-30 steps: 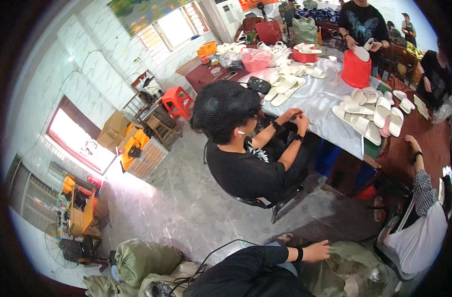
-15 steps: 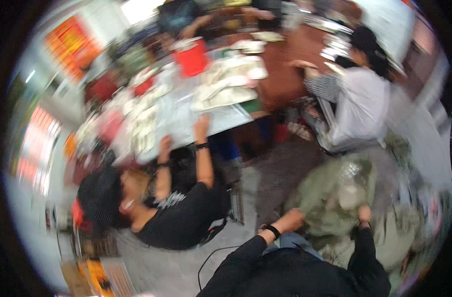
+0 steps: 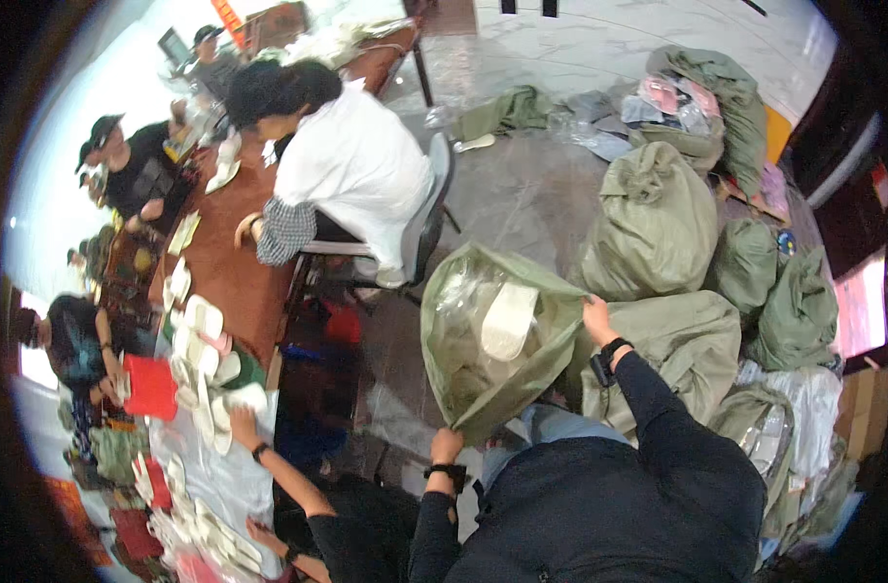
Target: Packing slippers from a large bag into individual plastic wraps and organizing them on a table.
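A large olive-green woven sack (image 3: 434, 330) hangs in front of me with its mouth spread wide. My left hand (image 3: 447, 447) is closed on the near edge of the rim. At the right corner of the mouth, my right hand (image 3: 595, 319) grips the rim too. Inside the sack, clear plastic wrapping (image 3: 458, 291) and a pale slipper-shaped piece (image 3: 509, 321) show. The bottom of the sack is hidden behind its sides.
Several filled green sacks (image 3: 648, 223) stand on the right. A person in white (image 3: 356, 175) sits on a chair ahead left. Along the left runs a brown table (image 3: 225, 262) bearing pale soles and a red bin (image 3: 150, 387); another person's arm (image 3: 293, 481) reaches there.
My view has swung to the right, so the table now lies at the left and the piled sacks show. Both hands keep hold of the sack's rim, and its mouth faces me more openly.
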A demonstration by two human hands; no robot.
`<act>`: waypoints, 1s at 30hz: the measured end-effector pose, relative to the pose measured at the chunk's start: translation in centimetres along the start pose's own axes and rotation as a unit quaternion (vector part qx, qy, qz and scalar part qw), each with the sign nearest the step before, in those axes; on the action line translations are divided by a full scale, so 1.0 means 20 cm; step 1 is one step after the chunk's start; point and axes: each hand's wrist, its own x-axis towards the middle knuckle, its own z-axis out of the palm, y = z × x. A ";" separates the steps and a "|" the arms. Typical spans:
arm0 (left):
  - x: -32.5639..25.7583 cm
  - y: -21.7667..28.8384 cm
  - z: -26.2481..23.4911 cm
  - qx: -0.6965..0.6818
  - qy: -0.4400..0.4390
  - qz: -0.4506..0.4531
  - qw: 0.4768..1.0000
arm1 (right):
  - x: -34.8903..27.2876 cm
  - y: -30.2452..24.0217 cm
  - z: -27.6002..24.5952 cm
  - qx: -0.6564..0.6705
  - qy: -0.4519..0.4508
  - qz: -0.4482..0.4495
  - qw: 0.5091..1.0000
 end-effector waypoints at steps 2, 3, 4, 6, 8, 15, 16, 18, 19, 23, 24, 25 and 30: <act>-0.08 -0.03 0.02 0.054 0.020 0.024 0.998 | -0.05 -0.26 0.14 0.240 0.037 -0.030 0.969; -0.05 0.02 -0.01 0.061 0.020 0.030 0.998 | 0.00 -0.37 0.16 0.400 -0.006 -0.008 0.917; -0.04 0.05 -0.02 0.060 0.015 0.077 0.995 | 0.07 -0.43 0.17 0.545 -0.052 0.015 0.837; -0.01 0.17 -0.04 0.060 0.001 0.131 0.990 | 0.22 -0.51 0.14 0.711 -0.079 0.157 0.681; 0.06 0.33 -0.11 0.167 -0.026 0.167 0.971 | 0.37 -0.47 0.22 0.625 0.123 0.172 0.751; 0.07 0.74 -0.23 0.036 -0.063 0.142 0.987 | 0.55 -0.18 -0.25 0.635 0.125 0.273 0.712; 0.05 0.79 -0.24 0.034 -0.109 0.159 0.981 | 0.54 -0.18 -0.32 0.618 0.141 0.220 0.742; 0.02 0.86 -0.26 -0.017 -0.148 0.135 0.980 | 0.54 -0.21 -0.43 0.594 0.196 0.287 0.725; 0.00 0.92 -0.28 -0.055 -0.188 0.128 0.972 | 0.57 -0.12 -0.49 0.594 0.158 0.244 0.750; -0.05 0.97 -0.48 -0.129 -0.188 0.141 0.963 | 0.65 -0.20 -0.44 0.594 0.083 0.219 0.770; -0.06 0.98 -0.51 -0.139 -0.186 0.135 0.963 | 0.65 -0.32 -0.39 0.587 0.075 0.221 0.775; -0.08 1.03 -0.60 -0.143 -0.186 0.118 0.965 | 0.65 -0.48 -0.35 0.581 0.104 0.234 0.772; 0.09 1.07 -0.72 -0.181 -0.139 0.167 0.959 | 0.75 -0.84 -0.35 0.603 0.144 0.215 0.755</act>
